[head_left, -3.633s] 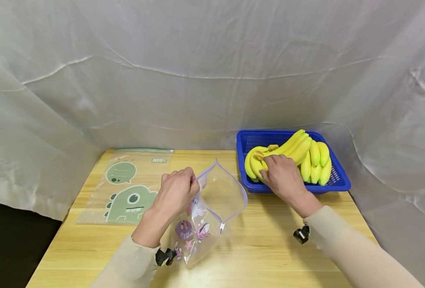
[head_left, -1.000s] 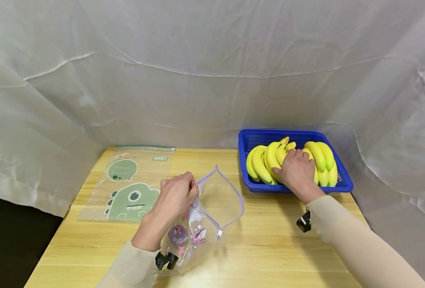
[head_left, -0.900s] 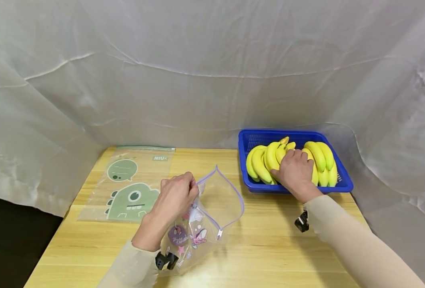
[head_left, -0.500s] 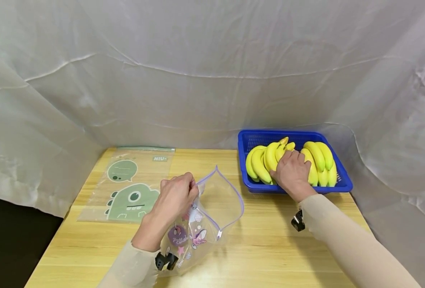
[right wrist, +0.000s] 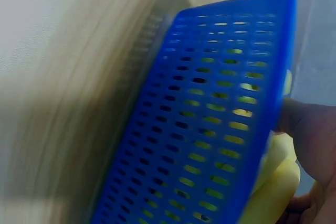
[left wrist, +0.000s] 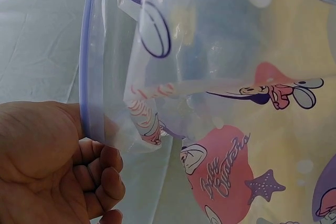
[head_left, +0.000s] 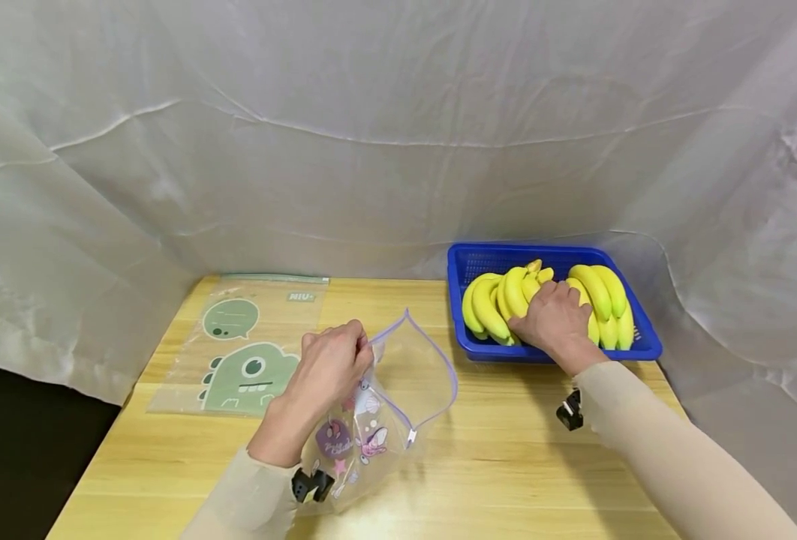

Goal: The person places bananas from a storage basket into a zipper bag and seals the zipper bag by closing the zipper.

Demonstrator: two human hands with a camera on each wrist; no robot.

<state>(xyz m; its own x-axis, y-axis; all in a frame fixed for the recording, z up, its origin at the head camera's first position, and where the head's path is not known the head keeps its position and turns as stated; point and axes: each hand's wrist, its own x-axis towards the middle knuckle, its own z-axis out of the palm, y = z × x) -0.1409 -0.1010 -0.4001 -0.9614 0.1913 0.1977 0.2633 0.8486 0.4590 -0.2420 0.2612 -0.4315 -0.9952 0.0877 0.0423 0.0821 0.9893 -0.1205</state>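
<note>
In the head view, my left hand (head_left: 327, 367) pinches the top edge of a clear zip bag (head_left: 336, 439) with a purple zip and pink and purple cartoon prints. The bag's mouth gapes to the right. Thumb and curled fingers on the bag's edge (left wrist: 93, 77) show in the left wrist view. My right hand (head_left: 555, 319) reaches into the blue basket (head_left: 454, 300), with its fingers curled over a bunch of bananas (head_left: 515, 292) in the middle. The right wrist view shows the thumb by the basket's rim and bananas (right wrist: 275, 187) under the hand; the fingertips are hidden.
A clear zip bag with a green monster print (head_left: 250, 379) lies flat at the left of the wooden table (head_left: 466, 480). More bananas (head_left: 615, 307) fill the basket's right side. Grey cloth (head_left: 398, 195) hangs behind and at both sides.
Over the last seconds, the bunch that lay across the basket came down among the others, and my right hand shifted right. Just now the hand and middle bananas moved slightly right. The left hand stays.
</note>
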